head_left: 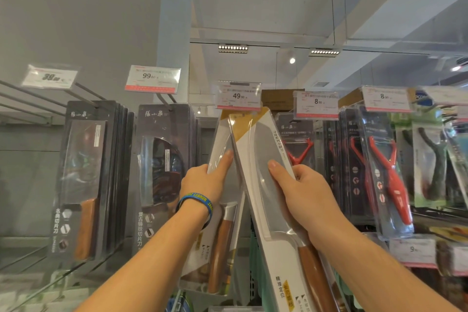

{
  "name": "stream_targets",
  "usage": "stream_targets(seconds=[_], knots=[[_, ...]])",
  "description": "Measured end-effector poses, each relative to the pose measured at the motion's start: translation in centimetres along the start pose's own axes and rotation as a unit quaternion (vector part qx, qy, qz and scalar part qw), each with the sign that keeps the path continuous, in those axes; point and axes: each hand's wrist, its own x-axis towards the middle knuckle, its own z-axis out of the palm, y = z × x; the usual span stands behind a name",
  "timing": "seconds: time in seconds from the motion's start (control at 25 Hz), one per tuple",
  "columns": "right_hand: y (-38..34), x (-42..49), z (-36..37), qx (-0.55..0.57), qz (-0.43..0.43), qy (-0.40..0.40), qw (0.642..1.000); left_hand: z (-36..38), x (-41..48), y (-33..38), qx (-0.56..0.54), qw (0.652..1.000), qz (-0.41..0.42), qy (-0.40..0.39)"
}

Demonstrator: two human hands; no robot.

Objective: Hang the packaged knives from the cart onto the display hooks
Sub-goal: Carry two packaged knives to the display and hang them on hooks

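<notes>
We've got the white knife pack up high at the display, tilted to the left, its top corner just under the 49.00 price tag. Our right hand grips it at the right edge, thumb flat on the clear blister over the blade, fingers curled round behind. Down its front we can read 精准定位. Just behind it leans a second knife pack with a wooden handle; our left hand pinches its left edge, thumb laid up the front. The tag hides the hook, so we cannot tell whether either pack is on it. The left wrist wears a blue wristband reading LEBRON. Left of us hang dark cleaver packs marked 張小泉, beside a 99.00 tag. On the right, red peelers hang under 8.90 tags.
</notes>
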Motion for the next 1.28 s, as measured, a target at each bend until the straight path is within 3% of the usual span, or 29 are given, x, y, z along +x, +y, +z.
stream_targets(seconds=[0.24,0.56,0.76,0.92,0.96,1.04,1.12,1.2,1.28], knots=[[-2.0,1.1,-0.6,0.048,-0.062,0.059,0.995,-0.2,-0.2,-0.1,-0.011,1.000,0.006,0.023],[-3.2,3.0,-2.3,0.038,-0.046,0.085,0.995,-0.2,-0.4,-0.7,-0.006,0.999,0.008,0.038],[-2.8,3.0,-2.2,0.022,-0.044,0.092,0.994,0.4,1.3,-1.8,-0.001,0.996,-0.082,-0.039],[-2.4,2.2,-1.1,0.016,-0.033,0.077,0.996,1.2,3.2,-0.7,0.104,0.965,-0.167,-0.175],[-2.2,1.9,-0.8,0.016,-0.028,0.068,0.997,1.3,3.7,0.0,0.150,0.964,-0.147,-0.166],[-1.7,1.4,-0.4,0.018,-0.024,0.049,0.998,0.3,4.5,2.5,0.165,0.985,-0.019,-0.048],[-1.1,0.9,-0.1,0.026,-0.021,0.031,0.999,-1.8,5.1,6.0,0.016,0.991,0.124,0.050],[-0.5,0.5,0.2,0.028,-0.017,0.019,0.999,-3.8,6.3,9.2,-0.049,0.974,0.218,0.028],[0.2,0.3,0.8,0.021,-0.011,0.010,1.000,-5.0,6.8,11.2,0.028,0.962,0.272,-0.011]])
